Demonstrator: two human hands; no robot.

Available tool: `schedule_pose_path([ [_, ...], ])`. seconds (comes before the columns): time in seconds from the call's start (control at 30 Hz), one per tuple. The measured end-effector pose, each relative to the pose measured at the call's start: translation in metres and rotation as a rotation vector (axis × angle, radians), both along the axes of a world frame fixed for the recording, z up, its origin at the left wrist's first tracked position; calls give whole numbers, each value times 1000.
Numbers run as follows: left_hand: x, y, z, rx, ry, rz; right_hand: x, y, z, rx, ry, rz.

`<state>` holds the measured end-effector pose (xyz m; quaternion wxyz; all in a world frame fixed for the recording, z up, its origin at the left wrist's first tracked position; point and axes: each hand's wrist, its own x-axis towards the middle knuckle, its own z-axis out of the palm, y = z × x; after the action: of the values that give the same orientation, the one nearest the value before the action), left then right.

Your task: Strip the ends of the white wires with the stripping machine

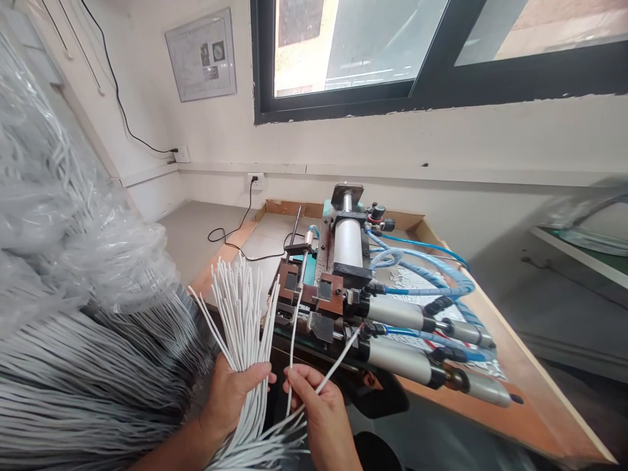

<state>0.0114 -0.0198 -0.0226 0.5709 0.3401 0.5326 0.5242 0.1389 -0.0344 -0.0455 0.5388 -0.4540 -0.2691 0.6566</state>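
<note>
A thick bundle of white cables (240, 327) stands upright in my left hand (235, 389), whose fingers and thumb wrap round it. To the right of it, my right hand (318, 405) pinches a single white cable (293, 333) between thumb and fingertips; its upper end runs up to the brown blocks of the machine (330, 294). Another white cable (341, 358) slants up to the right from my right hand, with a reddish tip near the machine's front. Below both hands, the lower parts of the cables spread out.
Piles of grey cables (98, 386) under clear plastic wrap (98, 216) fill the left side. Silver air cylinders (402, 358) and blue hoses (432, 288) reach out to the right of the machine. A wooden-edged table (534, 373) carries it, below a window.
</note>
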Motion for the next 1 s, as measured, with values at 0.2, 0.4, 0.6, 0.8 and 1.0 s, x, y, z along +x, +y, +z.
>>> schedule_pose_path([
  [0.2, -2, -1, -2, 98, 17, -61, -4, 13, 4, 25, 49, 79],
  [0.4, -3, 0, -2, 221, -9, -113, -13, 11, 12, 180, -160, -34],
  [0.6, -4, 1, -7, 84, 29, -48, -9, 8, -3, 120, -123, -131],
  [0.8, 0, 5, 5, 26, -20, -14, -3, 15, -8, 88, -77, -167],
  [1.0, 3, 6, 2, 54, 0, -22, -5, 20, 3, 18, 78, -153],
])
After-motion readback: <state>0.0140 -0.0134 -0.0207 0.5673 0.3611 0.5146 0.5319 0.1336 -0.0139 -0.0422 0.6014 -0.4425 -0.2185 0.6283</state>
